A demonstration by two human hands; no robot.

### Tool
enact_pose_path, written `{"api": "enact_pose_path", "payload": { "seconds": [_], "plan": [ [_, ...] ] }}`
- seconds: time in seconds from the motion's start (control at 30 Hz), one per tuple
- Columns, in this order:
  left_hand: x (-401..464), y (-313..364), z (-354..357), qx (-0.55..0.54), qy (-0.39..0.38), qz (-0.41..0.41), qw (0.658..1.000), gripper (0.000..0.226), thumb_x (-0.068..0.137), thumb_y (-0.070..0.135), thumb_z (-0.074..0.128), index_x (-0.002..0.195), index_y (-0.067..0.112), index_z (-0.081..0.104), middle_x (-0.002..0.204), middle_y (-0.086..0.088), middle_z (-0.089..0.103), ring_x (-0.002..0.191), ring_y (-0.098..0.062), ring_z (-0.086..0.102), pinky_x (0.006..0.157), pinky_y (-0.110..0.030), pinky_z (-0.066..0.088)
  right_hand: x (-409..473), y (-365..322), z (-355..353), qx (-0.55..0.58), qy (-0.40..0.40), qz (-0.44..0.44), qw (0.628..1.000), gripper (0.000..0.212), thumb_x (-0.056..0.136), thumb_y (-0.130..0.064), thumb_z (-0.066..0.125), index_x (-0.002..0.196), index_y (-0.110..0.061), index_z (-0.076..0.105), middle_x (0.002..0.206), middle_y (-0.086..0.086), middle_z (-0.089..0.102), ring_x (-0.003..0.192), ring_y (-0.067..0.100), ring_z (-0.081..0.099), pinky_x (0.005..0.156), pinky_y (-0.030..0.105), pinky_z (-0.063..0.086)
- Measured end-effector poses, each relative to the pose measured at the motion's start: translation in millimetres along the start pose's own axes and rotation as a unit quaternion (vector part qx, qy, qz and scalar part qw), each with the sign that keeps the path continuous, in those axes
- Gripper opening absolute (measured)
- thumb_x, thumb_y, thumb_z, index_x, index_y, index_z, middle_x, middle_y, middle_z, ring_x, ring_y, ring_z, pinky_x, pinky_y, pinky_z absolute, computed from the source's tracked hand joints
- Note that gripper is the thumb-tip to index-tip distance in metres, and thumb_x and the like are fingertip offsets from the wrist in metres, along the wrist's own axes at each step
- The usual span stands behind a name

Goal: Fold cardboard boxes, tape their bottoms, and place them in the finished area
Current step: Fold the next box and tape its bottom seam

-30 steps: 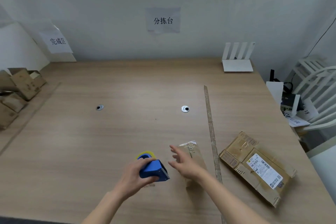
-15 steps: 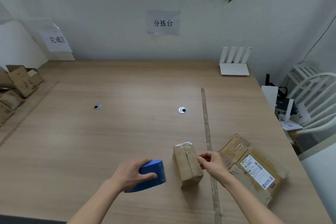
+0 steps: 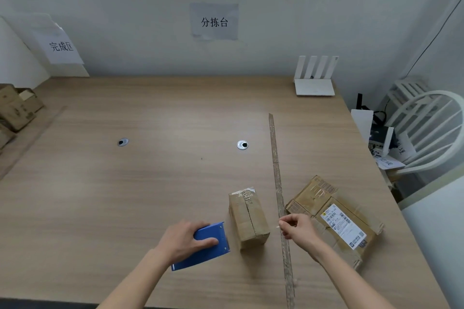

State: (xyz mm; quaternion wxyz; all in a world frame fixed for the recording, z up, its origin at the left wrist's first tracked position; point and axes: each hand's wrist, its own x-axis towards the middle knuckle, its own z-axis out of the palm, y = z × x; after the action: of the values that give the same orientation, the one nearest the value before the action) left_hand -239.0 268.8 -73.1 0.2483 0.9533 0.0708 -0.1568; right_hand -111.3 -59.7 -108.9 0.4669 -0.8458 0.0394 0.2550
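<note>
Tape dispenser (image 3: pixel 200 246) now flat on the table (image 3: pixel 125 195) at lower centre, no longer lifted and tipped as a second ago; small taped box (image 3: pixel 247 218) uncovered just right of it, upright, seam on top. Right hand (image 3: pixel 297 227) drawn off that box since then, over toward the long strip (image 3: pixel 278 195) running down the right side of the frame. Left hand (image 3: pixel 184 239) lying over the blue dispenser, fingers curled round its edge — gripping it. Right-hand fingertips pinched together on something thin and pale; cannot tell what. Flattened carton (image 3: pixel 334 218) at lower right, bearing a white shipping label (image 3: pixel 342 226) with barcodes, print too small to read. Wall sign (image 3: pixel 214 21) at top centre reading 分拣台; second sign (image 3: pixel 61 45) at upper left reading 完成区 — folded boxes (image 3: pixel 17 108) stacked below it at the left edge.
</note>
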Motion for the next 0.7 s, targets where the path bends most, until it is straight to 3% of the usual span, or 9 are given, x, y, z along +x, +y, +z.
{"api": "enact_pose_path", "payload": {
  "seconds": [0.2, 0.33, 0.43, 0.5, 0.57, 0.6, 0.7],
  "plan": [
    [4.3, 0.3, 12.8, -0.003, -0.004, -0.038, 0.999, 0.054, 0.073, 0.085, 0.045, 0.111, 0.05, 0.062, 0.088, 0.023, 0.067, 0.079, -0.001, 0.061, 0.068, -0.024, 0.049, 1.2, -6.0, 5.6, 0.002, -0.001, 0.026, 1.0, 0.004, 0.093, -0.017, 0.07, 0.091, -0.018, 0.073, 0.083, 0.004, 0.075, 0.077, 0.018, 0.073, 0.069, 0.028, 0.061],
    [9.3, 5.7, 25.3, 0.014, -0.001, -0.056, 0.998, 0.06, 0.072, 0.086, 0.041, 0.11, 0.045, 0.063, 0.088, 0.02, 0.067, 0.079, -0.002, 0.061, 0.064, -0.023, 0.045, -2.0, -3.6, 19.6, 0.002, 0.01, 0.036, 0.999, 0.004, 0.091, -0.018, 0.072, 0.088, -0.019, 0.074, 0.077, 0.0, 0.076, 0.07, 0.014, 0.072, 0.067, 0.027, 0.062],
    [16.3, 15.1, 33.2, 0.036, 0.002, -0.057, 0.998, 0.063, 0.072, 0.085, 0.039, 0.107, 0.04, 0.064, 0.087, 0.015, 0.068, 0.078, -0.006, 0.062, 0.065, -0.025, 0.046, -2.1, -3.7, 37.3, 0.025, -0.007, 0.057, 0.998, 0.006, 0.093, -0.014, 0.069, 0.093, -0.013, 0.074, 0.081, 0.004, 0.076, 0.067, 0.015, 0.07, 0.074, 0.039, 0.063],
    [19.1, 18.7, 38.0, 0.031, -0.003, -0.061, 0.998, 0.064, 0.072, 0.086, 0.038, 0.105, 0.038, 0.064, 0.087, 0.014, 0.068, 0.076, -0.007, 0.062, 0.067, -0.027, 0.048, -2.6, -6.6, 42.2, 0.029, -0.027, 0.074, 0.996, 0.021, 0.095, -0.015, 0.066, 0.115, -0.009, 0.071, 0.098, 0.009, 0.074, 0.08, 0.022, 0.072, 0.086, 0.045, 0.061],
    [20.2, 19.0, 41.9, 0.025, -0.006, -0.067, 0.997, 0.065, 0.071, 0.087, 0.037, 0.106, 0.039, 0.064, 0.088, 0.015, 0.068, 0.077, -0.005, 0.062, 0.067, -0.026, 0.048, -0.6, -8.9, 36.6, -0.021, -0.026, 0.069, 0.997, 0.06, 0.093, -0.018, 0.067, 0.149, -0.016, 0.047, 0.129, 0.008, 0.066, 0.114, 0.028, 0.066, 0.102, 0.039, 0.051],
    [20.2, 18.2, 43.2, 0.022, -0.004, -0.069, 0.997, 0.065, 0.071, 0.087, 0.037, 0.106, 0.04, 0.064, 0.088, 0.016, 0.067, 0.077, -0.004, 0.062, 0.066, -0.025, 0.048, -1.4, -12.2, 32.8, -0.07, -0.004, 0.052, 0.996, 0.073, 0.093, -0.019, 0.067, 0.157, -0.023, 0.033, 0.142, 0.006, 0.058, 0.128, 0.027, 0.058, 0.106, 0.035, 0.044],
    [19.9, 16.5, 43.7, 0.012, 0.0, -0.068, 0.998, 0.066, 0.07, 0.089, 0.036, 0.107, 0.042, 0.064, 0.088, 0.018, 0.066, 0.075, -0.002, 0.061, 0.061, -0.021, 0.043, -9.5, -33.9, 39.3, -0.132, 0.056, -0.037, 0.989, 0.07, 0.097, -0.038, 0.058, 0.158, -0.03, 0.025, 0.155, 0.001, 0.045, 0.139, 0.022, 0.047, 0.113, 0.037, 0.039]
  ]
}}
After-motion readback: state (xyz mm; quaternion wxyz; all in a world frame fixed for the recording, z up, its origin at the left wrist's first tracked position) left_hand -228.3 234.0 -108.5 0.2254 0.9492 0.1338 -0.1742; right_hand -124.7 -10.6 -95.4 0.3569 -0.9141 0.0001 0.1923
